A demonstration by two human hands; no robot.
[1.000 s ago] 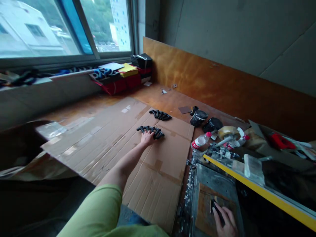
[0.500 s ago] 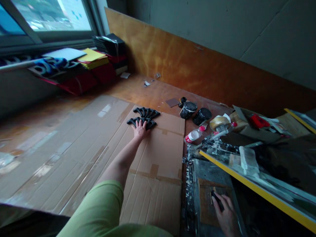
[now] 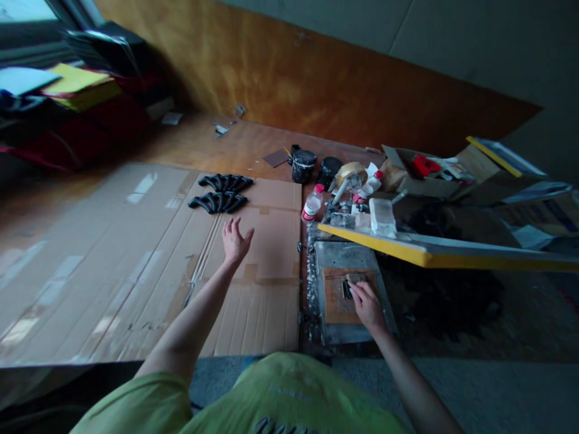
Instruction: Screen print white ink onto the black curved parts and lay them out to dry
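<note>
The person in the green shirt (image 3: 289, 392) leans over a long workbench, hands well apart. The left hand (image 3: 235, 241) is open, fingers spread, and hangs over a flattened cardboard sheet (image 3: 275, 319). It touches nothing I can see. Nearest to it, just beyond the fingertips, lie two black curved pieces (image 3: 218, 203) (image 3: 226, 182), one behind the other and close together on the cardboard, near its far edge.

The right hand (image 3: 367, 306) is down on a small brown board (image 3: 337, 307), which sits in a scuffed metal tray (image 3: 348, 254). Its fingers reach a small dark object (image 3: 347, 289) on the board. From here, I can't tell whether the hand is gripping it or only touching it.

Past the tray, a small plastic bottle (image 3: 312, 204) with a red cap stands beside two black jars (image 3: 303, 166) (image 3: 329, 170) and a roll of tape (image 3: 351, 173). A board with a yellow edge (image 3: 407, 253) runs off to the right, with a cardboard box (image 3: 425, 166) of odds and ends behind it. A plywood panel (image 3: 316, 78) stands along the wall behind the bench, and a stack of yellow paper (image 3: 75, 87) sits in the far left corner.
</note>
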